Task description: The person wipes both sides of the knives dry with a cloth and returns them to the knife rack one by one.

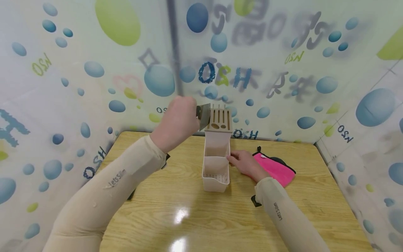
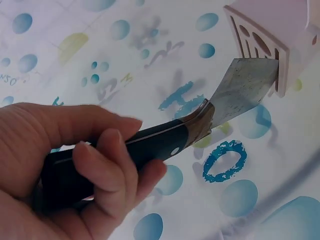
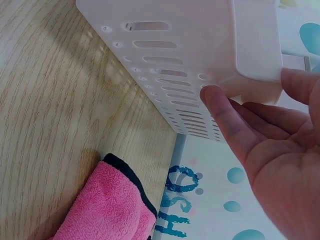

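My left hand (image 1: 181, 120) grips a kitchen knife (image 1: 205, 115) by its black handle (image 2: 155, 142), raised beside the top of a pale plastic utensil holder (image 1: 217, 140). In the left wrist view the broad grey blade (image 2: 245, 85) meets the slotted top (image 2: 255, 42) at an outer slot; how far in it goes, I cannot tell. Lower down, my right hand (image 1: 247, 162) holds the right wall of the holder, with a fingertip against its perforated side (image 3: 210, 40) in the right wrist view. Open compartments (image 1: 215, 168) step down the front of the holder.
On the wooden table (image 1: 163, 217), a pink cloth (image 1: 274, 169) with black edging lies right of the holder. A dark object (image 1: 131, 195) shows partly behind my left forearm. Patterned wall covering (image 1: 270, 70) rises directly behind the table and at both sides.
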A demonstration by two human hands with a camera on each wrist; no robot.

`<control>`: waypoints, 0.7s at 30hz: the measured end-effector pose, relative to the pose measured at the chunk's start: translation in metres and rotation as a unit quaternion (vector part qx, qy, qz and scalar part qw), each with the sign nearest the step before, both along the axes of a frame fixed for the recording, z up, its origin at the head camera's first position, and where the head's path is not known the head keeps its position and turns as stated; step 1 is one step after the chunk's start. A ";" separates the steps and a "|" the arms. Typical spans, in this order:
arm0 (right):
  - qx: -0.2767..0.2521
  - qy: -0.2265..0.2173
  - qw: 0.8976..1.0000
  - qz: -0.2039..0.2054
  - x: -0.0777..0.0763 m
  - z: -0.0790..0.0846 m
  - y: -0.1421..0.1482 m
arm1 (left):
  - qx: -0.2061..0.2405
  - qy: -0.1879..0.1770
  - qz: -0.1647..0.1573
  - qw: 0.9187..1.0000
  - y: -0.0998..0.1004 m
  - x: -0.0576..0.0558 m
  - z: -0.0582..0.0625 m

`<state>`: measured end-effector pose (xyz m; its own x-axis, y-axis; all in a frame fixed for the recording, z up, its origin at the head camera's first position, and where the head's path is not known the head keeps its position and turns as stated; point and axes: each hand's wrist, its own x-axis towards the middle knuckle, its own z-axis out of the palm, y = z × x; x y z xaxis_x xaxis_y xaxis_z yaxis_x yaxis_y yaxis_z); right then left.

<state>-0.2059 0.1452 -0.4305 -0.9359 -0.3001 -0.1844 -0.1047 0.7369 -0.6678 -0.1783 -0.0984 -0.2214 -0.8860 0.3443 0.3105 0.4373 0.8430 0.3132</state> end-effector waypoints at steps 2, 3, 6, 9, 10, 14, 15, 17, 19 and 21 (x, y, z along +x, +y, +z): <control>-0.002 -0.001 1.000 -0.001 0.000 0.000 0.000 | 0.004 0.027 -0.009 1.000 0.001 0.000 -0.002; -0.003 -0.002 1.000 -0.002 0.000 0.000 0.000 | 0.006 0.044 -0.013 0.999 0.001 0.000 -0.004; -0.007 -0.007 1.000 -0.002 0.001 0.000 0.000 | 0.019 0.084 -0.024 0.996 0.001 -0.001 -0.007; -0.009 -0.005 1.000 -0.002 0.002 0.001 0.000 | 0.035 0.116 -0.037 0.992 0.000 -0.004 -0.011; -0.009 -0.002 1.000 -0.001 0.002 0.001 0.000 | 0.041 0.124 -0.041 0.991 0.000 -0.005 -0.011; -0.003 0.008 1.000 -0.003 0.002 -0.001 0.001 | 0.061 0.146 -0.051 0.986 -0.002 -0.010 -0.014; -0.001 0.010 1.000 -0.003 0.002 -0.001 0.001 | 0.067 0.148 -0.052 0.985 -0.002 -0.010 -0.014; -0.001 0.013 1.000 -0.004 0.002 -0.002 0.001 | 0.078 0.151 -0.052 0.984 -0.003 -0.011 -0.014; -0.005 0.016 1.000 -0.004 0.002 -0.002 0.001 | 0.087 0.152 -0.055 0.983 -0.004 -0.013 -0.014; -0.010 0.018 1.000 -0.005 0.002 -0.002 0.000 | 0.092 0.155 -0.059 0.982 -0.003 -0.014 -0.014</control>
<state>-0.2037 0.1456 -0.4327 -0.9448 -0.2940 -0.1443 -0.1216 0.7241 -0.6789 -0.1922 -0.1016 -0.2354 -0.6974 0.3513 0.6247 0.6260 0.7230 0.2923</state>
